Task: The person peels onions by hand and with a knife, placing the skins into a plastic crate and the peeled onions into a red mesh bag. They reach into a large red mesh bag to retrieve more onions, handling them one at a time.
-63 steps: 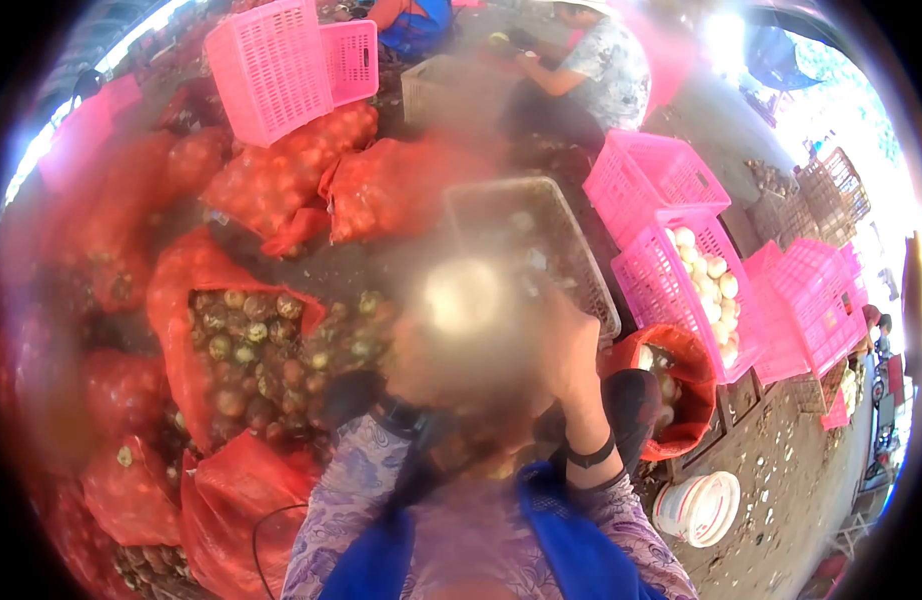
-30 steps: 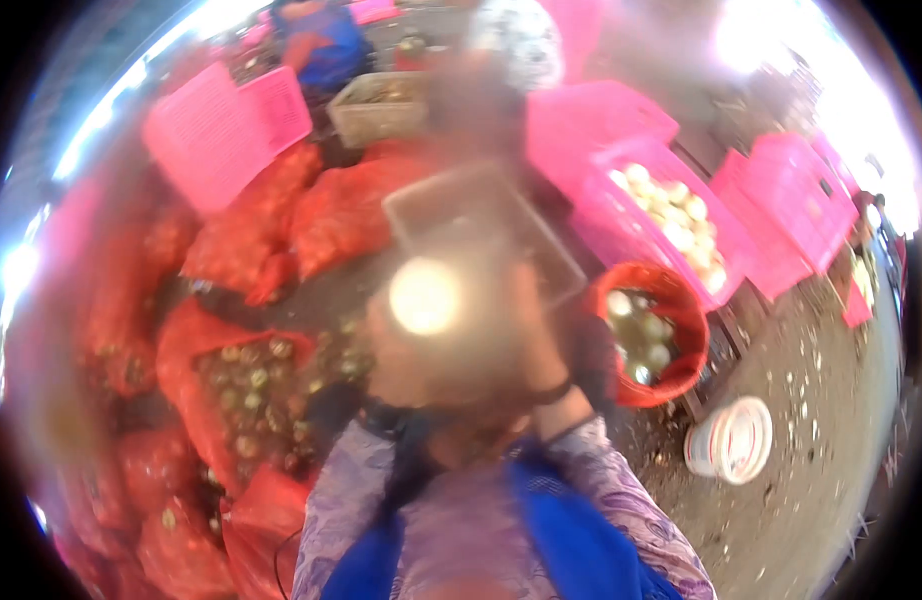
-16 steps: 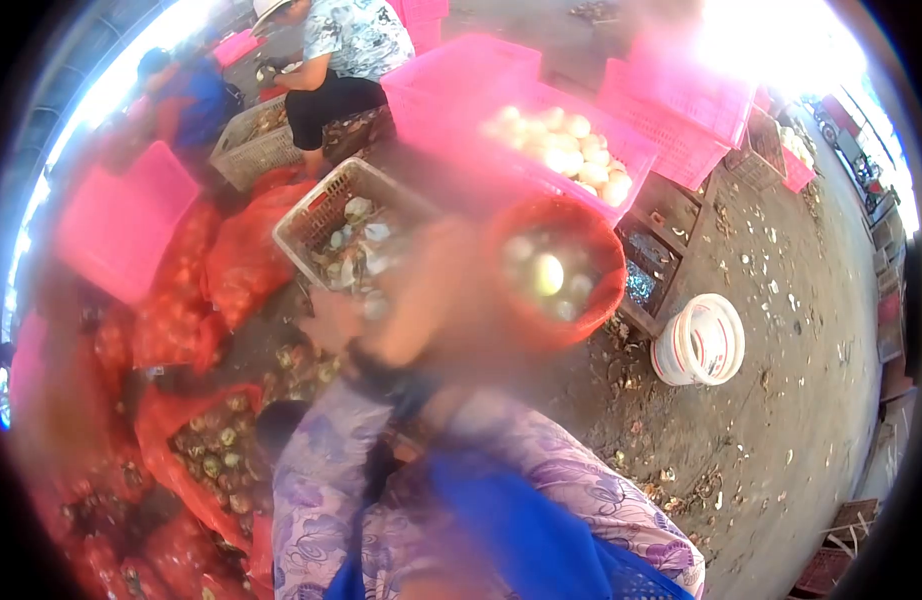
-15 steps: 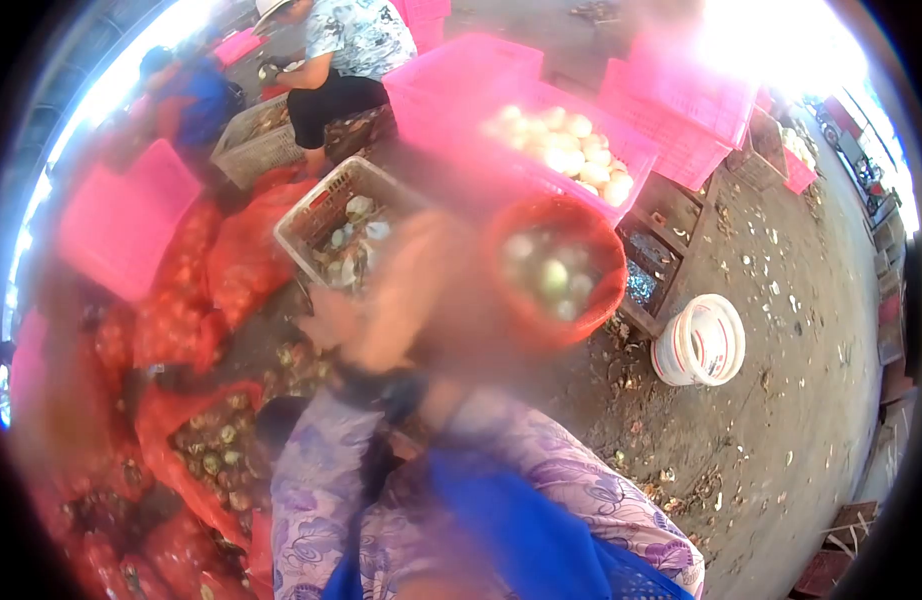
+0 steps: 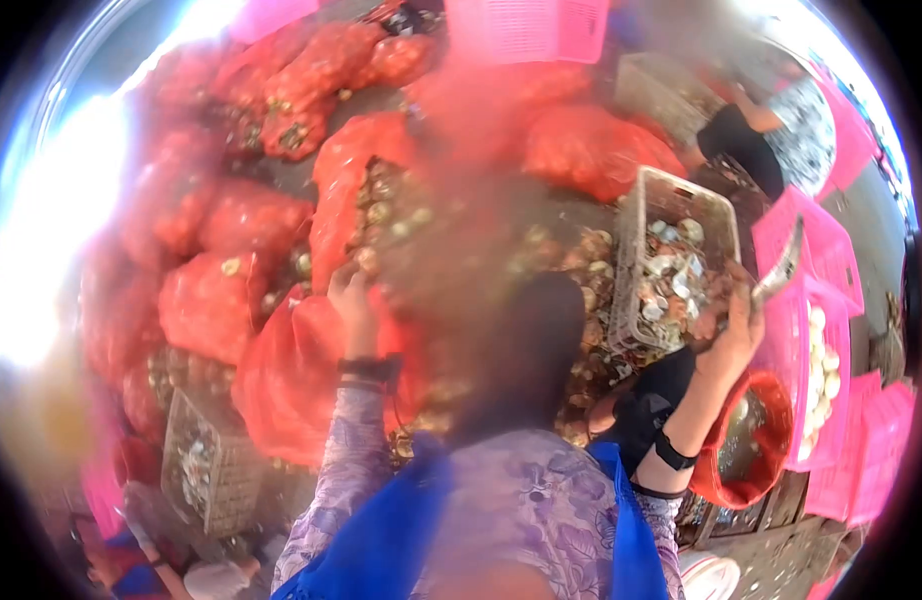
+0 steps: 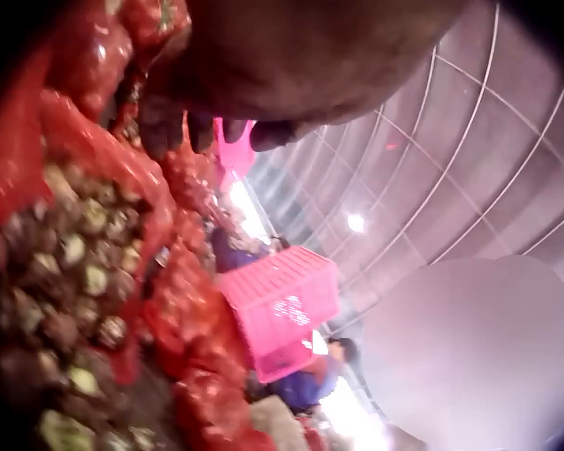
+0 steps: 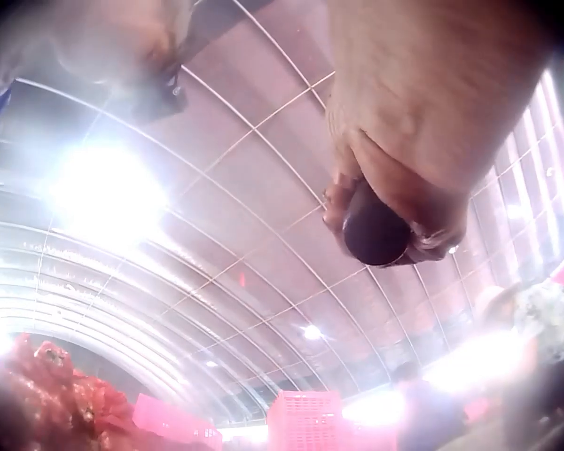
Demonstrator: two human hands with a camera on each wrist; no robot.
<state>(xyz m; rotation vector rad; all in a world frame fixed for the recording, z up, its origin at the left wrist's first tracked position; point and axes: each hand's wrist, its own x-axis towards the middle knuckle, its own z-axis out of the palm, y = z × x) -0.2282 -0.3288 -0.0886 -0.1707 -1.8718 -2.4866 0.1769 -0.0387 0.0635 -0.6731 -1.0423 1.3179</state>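
My right hand (image 5: pixel 733 338) grips a knife with a pale, curved blade (image 5: pixel 784 262) pointing up and away. In the right wrist view the knife's dark handle end (image 7: pixel 376 230) pokes out of the curled fingers. My left hand (image 5: pixel 353 308) reaches forward at the near side of an opened red mesh sack (image 5: pixel 336 175), its fingers loosely bent and holding nothing visible. Brown-skinned onions (image 5: pixel 379 212) show in the sack's mouth, close beyond the fingertips. From the left wrist, onions (image 6: pixel 75 249) lie in the sack to one side of the fingers (image 6: pixel 202 132). A blur covers the middle of the head view.
By my right hand stands a basket (image 5: pixel 626 270) of peelings. Beyond my right forearm are a red bucket (image 5: pixel 721 470) of water and a pink crate (image 5: pixel 799 300) with peeled onions. Full red sacks (image 5: pixel 216 300) crowd the left. Another person (image 5: pixel 796 125) sits at the far right.
The head view has swung right, then left. A pale peeled onion that showed at my hands dropped into the red bucket. My hands have parted, the left one moving out to the sack.
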